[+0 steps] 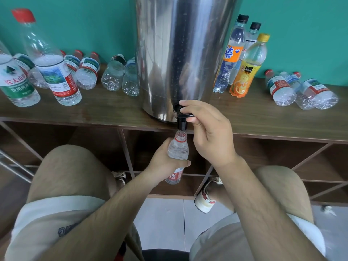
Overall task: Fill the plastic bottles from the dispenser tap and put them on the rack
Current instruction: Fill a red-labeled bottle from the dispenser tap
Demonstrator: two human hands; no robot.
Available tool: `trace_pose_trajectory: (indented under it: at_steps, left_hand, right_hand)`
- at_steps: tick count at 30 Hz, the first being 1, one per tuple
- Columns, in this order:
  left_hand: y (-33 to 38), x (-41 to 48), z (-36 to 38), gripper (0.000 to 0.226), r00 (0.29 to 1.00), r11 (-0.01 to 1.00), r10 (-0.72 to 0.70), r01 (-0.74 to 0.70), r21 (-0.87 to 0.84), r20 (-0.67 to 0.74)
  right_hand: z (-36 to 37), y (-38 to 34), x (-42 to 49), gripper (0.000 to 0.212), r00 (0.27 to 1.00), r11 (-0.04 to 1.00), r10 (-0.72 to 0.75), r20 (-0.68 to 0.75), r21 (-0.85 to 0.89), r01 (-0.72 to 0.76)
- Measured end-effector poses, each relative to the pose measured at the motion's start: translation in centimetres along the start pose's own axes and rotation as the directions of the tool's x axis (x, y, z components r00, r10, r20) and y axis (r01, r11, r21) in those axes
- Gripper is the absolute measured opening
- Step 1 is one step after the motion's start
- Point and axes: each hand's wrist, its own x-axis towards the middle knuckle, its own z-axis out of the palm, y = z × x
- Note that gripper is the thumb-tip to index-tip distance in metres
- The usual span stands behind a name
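A tall steel dispenser (180,53) stands on the wooden rack top (113,112), its black tap (181,119) hanging over the front edge. My right hand (209,132) grips the tap lever between thumb and fingers. My left hand (165,164) holds a small clear bottle (178,149) with a red label upright, its open mouth right under the spout. Water shows in the bottle's neck.
Two upright water bottles (54,68) stand at the left, with several empty ones (114,74) lying beside them. Three upright drink bottles (246,70) stand right of the dispenser, and more lie at the far right (301,93). Open rack compartments (263,157) sit below.
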Motion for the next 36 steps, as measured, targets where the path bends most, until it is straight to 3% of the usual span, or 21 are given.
trace_pose_trajectory:
  at_steps: [10, 16, 18, 21, 23, 26, 31, 36]
  left_hand:
    - [0.8, -0.8, -0.4, 0.066, 1.000, 0.999, -0.006, 0.007, -0.052, 0.026]
    - [1.1, -1.2, -0.7, 0.064, 1.000, 0.996, -0.008, 0.010, -0.088, 0.021]
    - [1.2, -1.3, -0.8, 0.063, 1.000, 0.995, -0.010, 0.012, -0.096, 0.025]
    - [1.5, -1.4, -0.9, 0.061, 1.000, 0.997, -0.007, 0.009, -0.077, 0.028]
    - [1.8, -1.6, -0.9, 0.060, 0.999, 0.997, -0.008, 0.011, -0.079, 0.033]
    - [2.1, -1.8, -0.9, 0.059, 0.999, 0.996, -0.017, 0.021, -0.087, 0.041]
    - [2.4, -2.1, -1.1, 0.060, 0.999, 0.997, -0.019, 0.022, -0.068, 0.045]
    - [2.6, -2.2, -1.2, 0.061, 0.999, 0.998, -0.025, 0.027, -0.063, 0.039]
  right_hand:
    - [0.1, -0.8, 1.5, 0.019, 0.992, 0.992, 0.129, -0.004, -0.002, -0.129]
    - [0.4, -0.2, 2.0, 0.030, 0.981, 0.977, 0.192, 0.032, 0.091, -0.195]
    - [-0.2, 0.4, 1.1, 0.033, 0.968, 0.958, 0.252, -0.023, 0.150, -0.246]
    - [-1.4, 3.0, -0.6, 0.036, 0.891, 0.892, 0.447, -0.079, -0.039, -0.451]
    - [-2.0, 4.8, -1.4, 0.050, 0.805, 0.776, 0.593, -0.001, -0.266, -0.571]
    - [-1.9, 5.9, -1.8, 0.061, 0.680, 0.658, 0.721, 0.130, -0.436, -0.614]
    - [-1.1, 6.3, -2.0, 0.035, 0.706, 0.682, 0.699, 0.117, -0.408, -0.607]
    - [-0.5, 6.1, -1.6, 0.062, 0.670, 0.651, 0.727, 0.151, -0.464, -0.601]
